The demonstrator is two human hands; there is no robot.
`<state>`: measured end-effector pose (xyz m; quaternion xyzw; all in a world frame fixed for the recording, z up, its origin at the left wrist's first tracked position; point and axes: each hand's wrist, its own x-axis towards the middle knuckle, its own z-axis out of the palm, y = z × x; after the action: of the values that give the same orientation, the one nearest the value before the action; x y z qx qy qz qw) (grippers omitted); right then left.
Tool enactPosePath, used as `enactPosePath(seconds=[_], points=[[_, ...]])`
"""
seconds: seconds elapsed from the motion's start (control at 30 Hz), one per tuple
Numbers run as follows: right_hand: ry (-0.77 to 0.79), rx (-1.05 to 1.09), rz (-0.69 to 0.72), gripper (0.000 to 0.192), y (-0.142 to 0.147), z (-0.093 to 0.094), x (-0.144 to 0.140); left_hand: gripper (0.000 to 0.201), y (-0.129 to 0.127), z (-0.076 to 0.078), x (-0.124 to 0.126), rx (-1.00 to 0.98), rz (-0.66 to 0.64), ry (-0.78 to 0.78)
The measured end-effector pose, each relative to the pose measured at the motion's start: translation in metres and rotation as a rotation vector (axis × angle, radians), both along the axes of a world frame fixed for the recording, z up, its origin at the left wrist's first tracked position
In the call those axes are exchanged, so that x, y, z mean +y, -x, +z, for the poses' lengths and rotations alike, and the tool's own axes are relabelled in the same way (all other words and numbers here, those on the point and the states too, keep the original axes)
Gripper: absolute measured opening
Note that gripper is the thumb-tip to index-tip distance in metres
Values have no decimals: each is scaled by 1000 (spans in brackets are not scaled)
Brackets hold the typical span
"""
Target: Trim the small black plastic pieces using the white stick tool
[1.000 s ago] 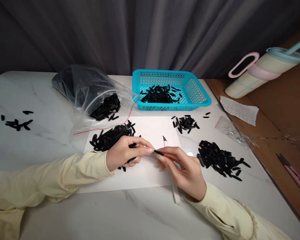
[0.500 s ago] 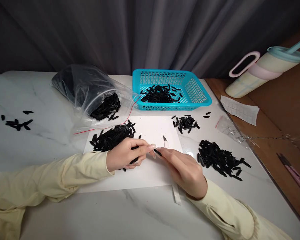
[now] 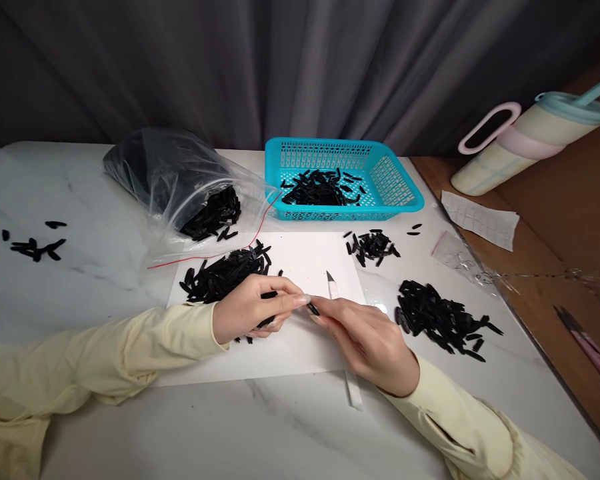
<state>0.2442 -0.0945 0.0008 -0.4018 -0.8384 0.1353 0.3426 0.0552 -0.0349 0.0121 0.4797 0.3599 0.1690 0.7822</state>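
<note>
Above a white sheet of paper (image 3: pixel 300 357), my left hand (image 3: pixel 265 303) is closed around several small black strips (image 3: pixel 267 321). Its thumb and forefinger meet the fingertips of my right hand (image 3: pixel 370 337) at one thin black piece (image 3: pixel 313 309), which both hands pinch. A heap of the same black pieces (image 3: pixel 225 273) lies on the paper just behind my left hand. The craft knife (image 3: pixel 331 280) lies on the paper, its pointed blade facing away and its middle hidden under my right hand.
Behind the paper stand a blue basket (image 3: pixel 400 200) of black pieces and a clear zip bag (image 3: pixel 155 180) spilling more. Further heaps lie right (image 3: pixel 435 320), behind right (image 3: pixel 373 247) and far left (image 3: pixel 37 249). A tumbler (image 3: pixel 530 143), paper slip (image 3: pixel 480 219) and tweezers (image 3: pixel 587 347) are at right.
My right fingers have shifted slightly, and the thumb now shows beneath the thin piece. The piece has turned steeper and less of it shows. My left hand has barely moved.
</note>
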Motion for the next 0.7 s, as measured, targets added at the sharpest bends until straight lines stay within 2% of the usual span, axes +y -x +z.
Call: enactPosePath(seconds=[0.2,0.43,0.7], points=[[15,46,-24,27,0,-2,-1,20,2,-1,1,-12,9,42],[59,105,-87,22,1,0,-1,20,4,-2,2,-39,11,89],[292,267,-147,14,2,4,0,21,4,0,3,-62,-24,135]])
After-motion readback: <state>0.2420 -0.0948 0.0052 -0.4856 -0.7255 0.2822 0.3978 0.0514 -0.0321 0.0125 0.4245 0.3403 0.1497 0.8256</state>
